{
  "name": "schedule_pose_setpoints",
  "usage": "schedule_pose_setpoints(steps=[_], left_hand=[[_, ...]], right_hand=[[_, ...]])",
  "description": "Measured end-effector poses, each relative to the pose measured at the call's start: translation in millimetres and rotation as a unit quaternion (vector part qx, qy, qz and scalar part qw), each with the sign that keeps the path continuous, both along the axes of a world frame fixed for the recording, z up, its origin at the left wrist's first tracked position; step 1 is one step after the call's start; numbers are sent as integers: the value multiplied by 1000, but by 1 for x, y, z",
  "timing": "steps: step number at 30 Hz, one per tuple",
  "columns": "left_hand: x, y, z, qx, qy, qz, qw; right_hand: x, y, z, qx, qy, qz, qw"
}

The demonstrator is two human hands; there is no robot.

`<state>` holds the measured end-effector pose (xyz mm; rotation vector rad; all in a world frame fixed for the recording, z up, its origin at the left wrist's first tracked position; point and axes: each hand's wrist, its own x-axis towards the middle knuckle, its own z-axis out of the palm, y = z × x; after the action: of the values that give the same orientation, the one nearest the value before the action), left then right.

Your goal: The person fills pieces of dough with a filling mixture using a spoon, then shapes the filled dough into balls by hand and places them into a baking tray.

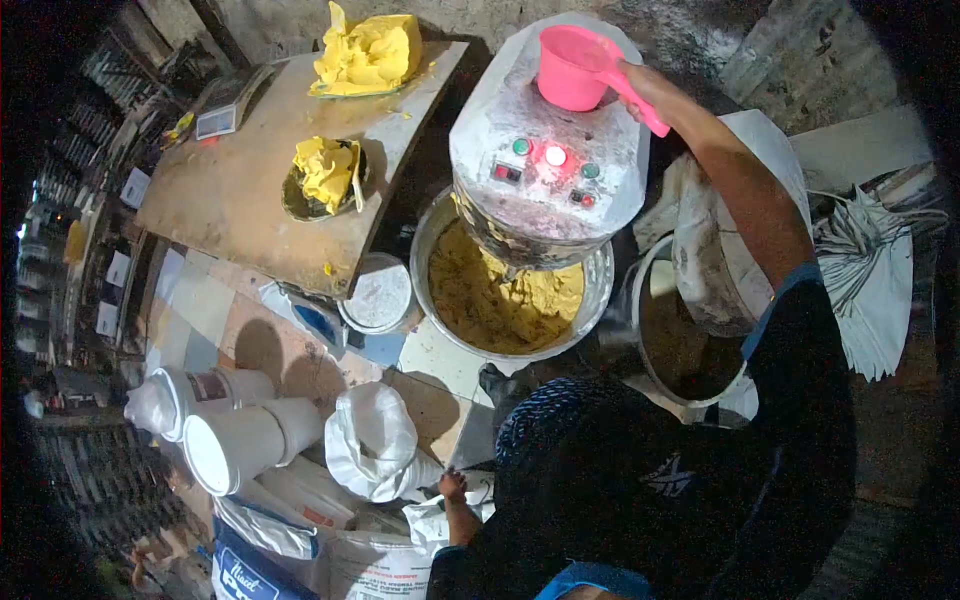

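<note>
One scoop [568, 80] has its handle [655, 121] wrapped by the right hand [645, 90]; best hold it level, off the buttons [521, 146]. Nobody can tell the left hand's [453, 486] grip.

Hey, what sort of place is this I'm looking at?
Probably a small bakery or dough workshop: a mixer stands over a large metal bowl of yellow, dough-like mixture, and margarine-like mounds sit on the table.

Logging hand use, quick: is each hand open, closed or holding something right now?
Left hand: near the open white sack; open or closed cannot be told.
Right hand: closed, holding the pink dipper.
</note>
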<state>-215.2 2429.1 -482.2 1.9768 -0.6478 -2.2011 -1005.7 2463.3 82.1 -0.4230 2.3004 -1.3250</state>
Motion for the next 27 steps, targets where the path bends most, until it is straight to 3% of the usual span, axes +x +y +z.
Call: schedule_pose_setpoints(steps=[1, 3, 4, 5, 12, 14, 16, 19, 20, 24, 25, 27], left_hand=[[6, 2, 1, -109, 4, -96, 989], [8, -4, 9, -118, -14, -121, 985], [5, -9, 12, -21, -40, -48, 998], [5, -10, 16, -34, 0, -52, 998], [-59, 17, 35, -82, -65, -105, 989], [-74, 28, 31, -15, 9, -58, 998], [-99, 64, 37, -118, -29, -155, 980], [-133, 112, 56, -112, -67, -227, 965], [-134, 132, 54, -109, -44, -198, 973], [-108, 179, 30, -73, -13, -288, 955], [-102, 188, 24, -71, -23, -319, 945], [-88, 193, 11, -93, -43, -395, 913]], right_hand=[[7, 11, 4, 8, 5, -5, 1000], [22, 35, 10, 4, 0, -9, 1000], [32, 49, 14, 1, -4, -13, 1000], [46, 65, 18, -12, -13, -11, 1000], [95, 207, -6, 45, -23, 75, 996], [121, 244, -21, 13, -35, 61, 997], [150, 280, -34, -18, -48, 49, 997], [183, 331, -56, 38, -70, 29, 996], [188, 350, -65, 14, -85, 74, 994], [227, 401, -99, 91, -88, 59, 990], [236, 413, -122, 80, 31, 75, 993], [251, 436, -142, 117, 62, 107, 985]])
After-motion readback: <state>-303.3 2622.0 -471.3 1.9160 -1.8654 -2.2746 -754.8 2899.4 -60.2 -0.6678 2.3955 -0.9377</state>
